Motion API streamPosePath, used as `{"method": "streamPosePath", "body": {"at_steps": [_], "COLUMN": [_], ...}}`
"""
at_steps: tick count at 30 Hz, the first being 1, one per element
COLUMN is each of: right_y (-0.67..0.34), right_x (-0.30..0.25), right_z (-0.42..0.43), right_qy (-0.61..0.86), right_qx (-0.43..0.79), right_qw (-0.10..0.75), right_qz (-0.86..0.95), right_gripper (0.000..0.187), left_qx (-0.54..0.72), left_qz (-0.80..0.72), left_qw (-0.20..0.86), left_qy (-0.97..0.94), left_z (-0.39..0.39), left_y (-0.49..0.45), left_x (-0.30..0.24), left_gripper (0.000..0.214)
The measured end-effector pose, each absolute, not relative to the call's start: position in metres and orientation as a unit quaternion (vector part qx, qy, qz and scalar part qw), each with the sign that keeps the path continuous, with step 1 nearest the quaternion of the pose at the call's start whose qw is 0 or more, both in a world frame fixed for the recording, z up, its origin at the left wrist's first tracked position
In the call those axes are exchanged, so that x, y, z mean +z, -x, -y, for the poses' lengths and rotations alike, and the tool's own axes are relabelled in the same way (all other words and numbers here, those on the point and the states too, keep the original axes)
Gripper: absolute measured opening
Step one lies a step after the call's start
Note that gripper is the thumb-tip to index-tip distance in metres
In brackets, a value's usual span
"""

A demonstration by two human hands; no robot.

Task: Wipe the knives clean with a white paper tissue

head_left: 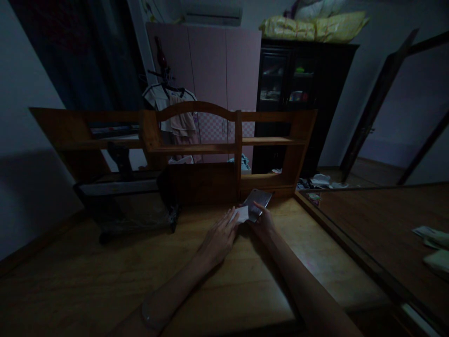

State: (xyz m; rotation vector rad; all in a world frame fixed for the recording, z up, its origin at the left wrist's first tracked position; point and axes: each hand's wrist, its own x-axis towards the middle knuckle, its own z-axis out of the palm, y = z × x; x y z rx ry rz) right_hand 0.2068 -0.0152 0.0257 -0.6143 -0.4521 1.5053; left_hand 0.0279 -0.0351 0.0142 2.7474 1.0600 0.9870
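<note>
Above the wooden desk (210, 290), my right hand (263, 225) grips a thin, flat grey device (257, 202) that looks like a tablet or large phone, tilted, with the thumb on its face. My left hand (221, 233) is closed on a white tissue or cloth (242, 214), which lies against the device's left side. The fingers of the left hand press together over the white piece. Dim light hides which face of the device is turned up, and the far fingers of my right hand are behind it.
A wooden shelf unit (199, 149) runs along the desk's back. At left stands a dark-framed monitor-like object (122, 203), partly wrapped in plastic. A raised wooden edge (336, 234) borders the desk's right, with pale cloths (437, 257) beyond. Behind are pink wardrobes (206, 70) and a black cabinet (301, 107).
</note>
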Motion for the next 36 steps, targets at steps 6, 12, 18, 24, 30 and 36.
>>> {"method": "streamPosePath", "body": {"at_steps": [6,12,18,24,30,36], "right_y": [-0.206,-0.206,-0.204,-0.207,-0.207,-0.207], "right_x": [0.026,0.024,0.028,0.024,0.021,0.025], "right_z": [0.015,0.014,0.016,0.014,0.012,0.014], "right_qy": [0.252,0.239,0.258,0.264,0.239,0.256], "right_qx": [0.684,0.702,0.688,0.681,0.687,0.68], "right_qw": [0.658,0.642,0.651,0.654,0.659,0.66], "right_qz": [0.188,0.195,0.191,0.196,0.19,0.191], "right_gripper": [0.02,0.02,0.021,0.023,0.021,0.023], "left_qx": [0.309,0.297,0.291,0.292,0.309,0.299], "left_qz": [-0.341,-0.355,-0.35,-0.326,-0.334,-0.361], "left_qw": [-0.013,-0.033,-0.039,-0.03,0.001,0.008], "left_qy": [-0.888,-0.886,-0.89,-0.899,-0.89,-0.883], "left_z": [0.032,0.034,0.032,0.028,0.035,0.037], "left_y": [-0.023,-0.021,-0.02,-0.017,-0.02,-0.022], "left_x": [0.015,0.018,0.018,0.018,0.024,0.024], "left_gripper": [0.059,0.072,0.07,0.064,0.047,0.069]}}
